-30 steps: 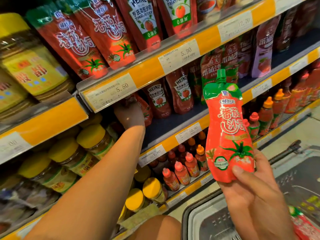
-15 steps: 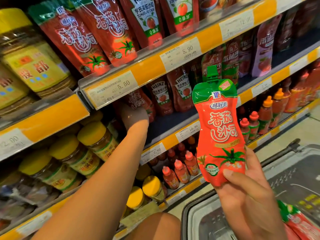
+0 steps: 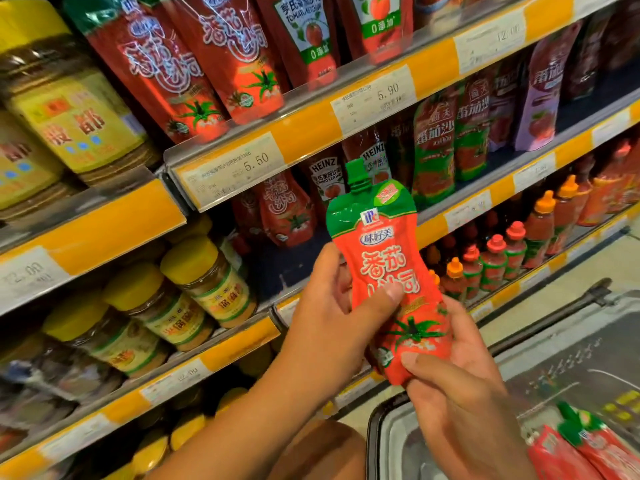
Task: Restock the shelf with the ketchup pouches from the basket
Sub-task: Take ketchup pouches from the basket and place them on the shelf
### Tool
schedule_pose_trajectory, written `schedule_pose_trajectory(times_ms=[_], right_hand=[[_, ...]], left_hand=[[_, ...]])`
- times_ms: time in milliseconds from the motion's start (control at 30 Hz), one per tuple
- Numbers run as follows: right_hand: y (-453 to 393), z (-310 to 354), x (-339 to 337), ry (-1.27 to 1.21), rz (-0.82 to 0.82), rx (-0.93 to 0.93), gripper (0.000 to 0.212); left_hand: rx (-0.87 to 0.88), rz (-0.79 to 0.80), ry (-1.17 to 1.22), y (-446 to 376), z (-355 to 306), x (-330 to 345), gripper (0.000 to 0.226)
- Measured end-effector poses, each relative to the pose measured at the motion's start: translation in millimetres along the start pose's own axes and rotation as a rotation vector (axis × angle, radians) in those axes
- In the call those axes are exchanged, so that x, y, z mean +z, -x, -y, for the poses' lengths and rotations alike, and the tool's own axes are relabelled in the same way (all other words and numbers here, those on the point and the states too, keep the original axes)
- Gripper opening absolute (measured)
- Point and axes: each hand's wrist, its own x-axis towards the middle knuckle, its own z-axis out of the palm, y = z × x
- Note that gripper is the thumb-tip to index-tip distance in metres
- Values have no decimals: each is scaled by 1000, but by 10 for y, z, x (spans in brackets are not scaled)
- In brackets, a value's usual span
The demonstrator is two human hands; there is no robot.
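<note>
Orange-yellow price rails front steel shop shelves (image 3: 221,157), running up to the right; pale floor at far right. Far left: yellow-lidded jars (image 3: 204,282), labels blurred, partly cut off by frame. Top shelf: red pouches w/ green tops, upper ends out of shot. Tags read 5.50 (image 3: 256,162), 5.90, 12.00; small print not legible. Mid shelf: Heinz pouches (image 3: 325,174), "TOMATO KETCHUP" readable, lower halves hidden behind held pouch. Left hand (image 3: 332,320) holds ketchup pouch (image 3: 384,258) mid-body, thumb pressed across front, fingers curled behind. Pouch upright in air, in front of mid shelf, green cap up, McCormick logo, Chinese text. Right hand (image 3: 460,386) pinches its bottom edge, thumb in front, fingers behind. Lower right: basket (image 3: 388,445), grey, rim partly cropped, w/ more pouches (image 3: 585,448) lying inside, blurred.
</note>
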Motion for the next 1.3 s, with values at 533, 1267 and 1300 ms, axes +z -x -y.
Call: schedule_pose_trajectory(times_ms=[533, 1267, 1300], right_hand=[[-240, -198, 149, 1422, 133, -344, 64], [-880, -341, 83, 1869, 323, -358, 108], [-880, -332, 80, 1865, 326, -359, 108]], left_hand=[[18, -323, -322, -195, 46, -745, 36], [-136, -904, -80, -1075, 48, -826, 43], [-156, -904, -57, -1075, 82, -826, 43]])
